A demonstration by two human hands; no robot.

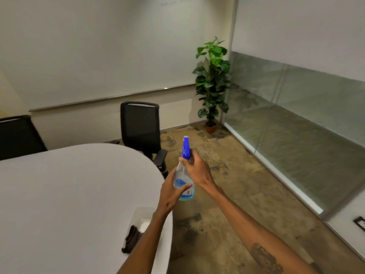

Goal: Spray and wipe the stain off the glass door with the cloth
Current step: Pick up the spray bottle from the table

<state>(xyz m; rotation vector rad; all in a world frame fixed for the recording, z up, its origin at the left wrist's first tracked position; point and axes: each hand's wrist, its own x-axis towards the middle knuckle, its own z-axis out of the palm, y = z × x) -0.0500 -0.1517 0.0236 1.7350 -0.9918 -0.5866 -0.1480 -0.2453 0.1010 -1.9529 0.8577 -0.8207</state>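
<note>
A clear spray bottle [185, 191] with a blue trigger head and a little blue liquid is held upright in the air beside the table's right edge. My left hand [171, 191] wraps its body from the left. My right hand [197, 170] grips its neck just below the trigger. A dark cloth [132, 239] lies over the rim of a clear plastic tray [139, 213] on the table, partly hidden by my left forearm. The glass wall [296, 119] runs along the right side, frosted above and clear below; I cannot make out a stain on it.
A large white oval table [69, 204] fills the left. Two black mesh office chairs [141, 127] stand behind it. A potted green plant [212, 84] sits in the far corner. Mottled brown floor [227, 224] stretches between table and glass.
</note>
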